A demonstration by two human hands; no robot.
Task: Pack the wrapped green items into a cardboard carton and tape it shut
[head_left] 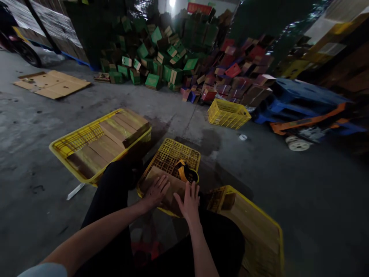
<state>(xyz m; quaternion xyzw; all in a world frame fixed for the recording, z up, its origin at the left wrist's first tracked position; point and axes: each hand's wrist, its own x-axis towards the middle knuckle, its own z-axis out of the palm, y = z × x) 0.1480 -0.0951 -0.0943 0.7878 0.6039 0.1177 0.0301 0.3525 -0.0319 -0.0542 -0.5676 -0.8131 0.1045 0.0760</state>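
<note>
Both my hands rest flat on a brown cardboard piece [173, 184] that lies on an upturned yellow crate [170, 154] in front of my knees. My left hand [155, 191] has its fingers spread on the left part of the cardboard. My right hand [190, 200] lies open on the right part, fingers pointing away from me. A yellow and black tape dispenser [186, 171] sits on the crate just beyond my right fingertips.
A yellow crate [66, 144] filled with flat cardboard stands at my left, another one [259, 215] at my right. A further yellow crate [227, 113], heaps of green boxes [152, 57] and red boxes [236, 73], blue pallets [300, 96] and flattened cardboard [52, 82] lie on the concrete floor.
</note>
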